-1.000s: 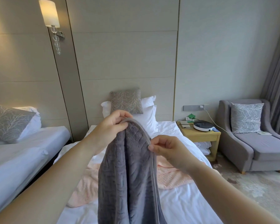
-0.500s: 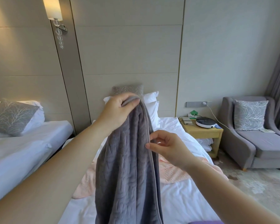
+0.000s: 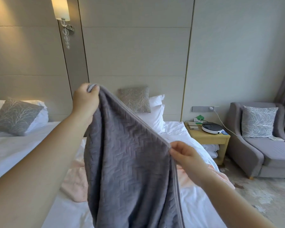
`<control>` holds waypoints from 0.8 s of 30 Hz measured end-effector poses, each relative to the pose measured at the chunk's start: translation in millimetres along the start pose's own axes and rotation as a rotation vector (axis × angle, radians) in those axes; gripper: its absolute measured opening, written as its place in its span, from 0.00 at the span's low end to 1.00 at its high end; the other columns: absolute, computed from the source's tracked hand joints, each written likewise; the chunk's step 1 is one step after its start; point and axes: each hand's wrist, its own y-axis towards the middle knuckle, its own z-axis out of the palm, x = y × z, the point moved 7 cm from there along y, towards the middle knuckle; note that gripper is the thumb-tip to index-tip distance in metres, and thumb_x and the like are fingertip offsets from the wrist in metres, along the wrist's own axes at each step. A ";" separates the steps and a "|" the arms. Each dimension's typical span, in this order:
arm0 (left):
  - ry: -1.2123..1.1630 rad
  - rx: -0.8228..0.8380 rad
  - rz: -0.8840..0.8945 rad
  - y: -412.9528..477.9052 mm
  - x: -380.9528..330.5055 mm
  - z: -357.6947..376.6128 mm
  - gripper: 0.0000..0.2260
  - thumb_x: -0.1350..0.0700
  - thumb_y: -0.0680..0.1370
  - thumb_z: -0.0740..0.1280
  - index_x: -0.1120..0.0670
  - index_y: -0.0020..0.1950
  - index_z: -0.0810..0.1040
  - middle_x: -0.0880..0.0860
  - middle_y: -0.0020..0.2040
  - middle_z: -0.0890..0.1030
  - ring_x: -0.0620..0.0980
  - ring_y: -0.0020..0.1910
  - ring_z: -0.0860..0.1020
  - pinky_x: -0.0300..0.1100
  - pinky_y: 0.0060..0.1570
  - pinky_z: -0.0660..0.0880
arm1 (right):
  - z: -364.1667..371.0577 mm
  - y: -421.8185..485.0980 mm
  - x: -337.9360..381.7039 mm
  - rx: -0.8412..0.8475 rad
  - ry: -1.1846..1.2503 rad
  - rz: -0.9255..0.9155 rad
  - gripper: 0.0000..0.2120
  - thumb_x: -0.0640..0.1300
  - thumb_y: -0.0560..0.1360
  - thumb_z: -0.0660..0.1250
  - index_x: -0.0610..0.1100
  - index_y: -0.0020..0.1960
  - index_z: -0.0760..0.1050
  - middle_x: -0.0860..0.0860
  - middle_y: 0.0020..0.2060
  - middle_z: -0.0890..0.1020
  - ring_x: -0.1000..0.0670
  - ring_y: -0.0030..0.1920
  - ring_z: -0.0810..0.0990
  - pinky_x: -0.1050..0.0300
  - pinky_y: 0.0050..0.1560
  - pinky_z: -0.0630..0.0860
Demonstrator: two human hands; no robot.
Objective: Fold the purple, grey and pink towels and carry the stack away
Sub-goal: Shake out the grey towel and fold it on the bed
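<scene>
Left hand point(image 3: 85, 102) and right hand point(image 3: 185, 155) pinch the textured grey fleece towel point(image 3: 130, 165) – its lower end cut off, half-hiding the pale pink towel point(image 3: 76, 185).

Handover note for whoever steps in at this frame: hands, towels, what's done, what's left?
Left hand grips a top corner of the grey towel, raised high.
Right hand pinches its edge lower down.
The grey towel hangs unfolded above the bed; the pink towel lies spread on it. The purple towel is not in view.
Done: no folded towel visible.
Left: fold, stack, carry away.
</scene>
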 end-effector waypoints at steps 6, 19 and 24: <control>0.093 0.416 -0.075 -44.6 29.9 33.2 0.05 0.60 0.75 0.66 0.53 0.47 0.80 0.51 0.47 0.84 0.51 0.55 0.79 0.38 0.50 0.71 | 12.4 17.8 44.9 0.132 0.017 -0.047 0.16 0.32 0.78 0.60 0.49 0.42 0.80 0.50 0.38 0.81 0.52 0.41 0.77 0.57 0.47 0.72; -0.022 0.918 0.143 -111.2 -3.6 99.7 0.08 0.52 0.76 0.70 0.53 0.38 0.79 0.42 0.26 0.72 0.39 0.27 0.68 0.29 0.31 0.64 | 6.4 10.3 43.9 0.239 -0.123 -0.052 0.04 0.41 0.71 0.71 0.49 0.44 0.78 0.50 0.41 0.81 0.50 0.44 0.80 0.54 0.51 0.77; -0.030 0.619 0.195 -67.5 -16.9 80.1 0.04 0.55 0.76 0.69 0.54 0.44 0.81 0.41 0.20 0.71 0.38 0.21 0.66 0.27 0.24 0.60 | -3.5 0.3 10.6 0.234 -0.170 0.001 0.05 0.45 0.68 0.74 0.50 0.40 0.78 0.52 0.38 0.80 0.53 0.42 0.79 0.57 0.47 0.75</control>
